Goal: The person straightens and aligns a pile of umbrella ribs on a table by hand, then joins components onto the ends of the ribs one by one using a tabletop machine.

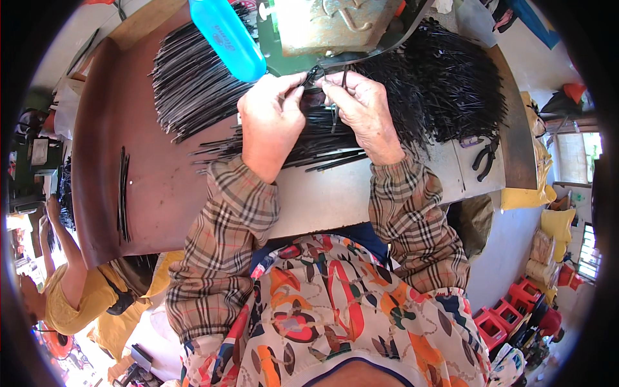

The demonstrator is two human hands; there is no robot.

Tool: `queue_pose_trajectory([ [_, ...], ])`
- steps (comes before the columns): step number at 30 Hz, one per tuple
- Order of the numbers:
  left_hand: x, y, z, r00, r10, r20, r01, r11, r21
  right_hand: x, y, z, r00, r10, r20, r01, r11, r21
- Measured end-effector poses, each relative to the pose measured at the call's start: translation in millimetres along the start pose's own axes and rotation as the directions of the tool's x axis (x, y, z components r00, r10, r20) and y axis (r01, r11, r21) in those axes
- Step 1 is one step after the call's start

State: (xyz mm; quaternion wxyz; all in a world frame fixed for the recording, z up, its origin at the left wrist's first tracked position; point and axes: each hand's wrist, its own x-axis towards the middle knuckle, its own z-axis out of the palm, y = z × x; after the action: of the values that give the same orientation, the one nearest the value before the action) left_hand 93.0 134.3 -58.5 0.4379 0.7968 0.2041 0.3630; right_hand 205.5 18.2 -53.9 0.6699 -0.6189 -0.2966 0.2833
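Note:
My left hand pinches a small black end of a thin rod piece at the front of the machine, thumb against fingertips. Close beside it, my right hand grips a thin black rod between thumb and fingers, with part of it hanging below the fingertips. The fingertips of both hands nearly meet, and the exact joint between them is too small to make out. Under and behind my hands lie loose black rods. A thick bundle of straight black rods lies to the left, and a tangled heap of black rods to the right.
A green machine with a worn metal cover stands at the back, a bright blue case beside it. Black-handled pliers lie at the table's right. A few rods lie left. Another person works at far left; red stools stand lower right.

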Motion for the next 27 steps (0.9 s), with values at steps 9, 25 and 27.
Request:
queue_pose_trajectory([
  [9,-2.4,24.4,-7.6,0.944,0.244,0.223,-0.326,0.793,0.514,3.5,-15.0,-13.8,0.992,0.059,0.112,-0.055,0.998,-0.037],
  [25,-0.9,23.6,-6.0,0.947,0.229,0.226,-0.314,0.805,0.502,3.2,-10.0,-8.8,0.993,0.084,0.088,-0.083,0.996,-0.008],
  [27,-0.3,22.2,-9.3,0.939,0.263,0.221,-0.34,0.804,0.487,2.8,-9.8,-10.9,0.969,0.188,0.159,-0.209,0.971,0.121],
])
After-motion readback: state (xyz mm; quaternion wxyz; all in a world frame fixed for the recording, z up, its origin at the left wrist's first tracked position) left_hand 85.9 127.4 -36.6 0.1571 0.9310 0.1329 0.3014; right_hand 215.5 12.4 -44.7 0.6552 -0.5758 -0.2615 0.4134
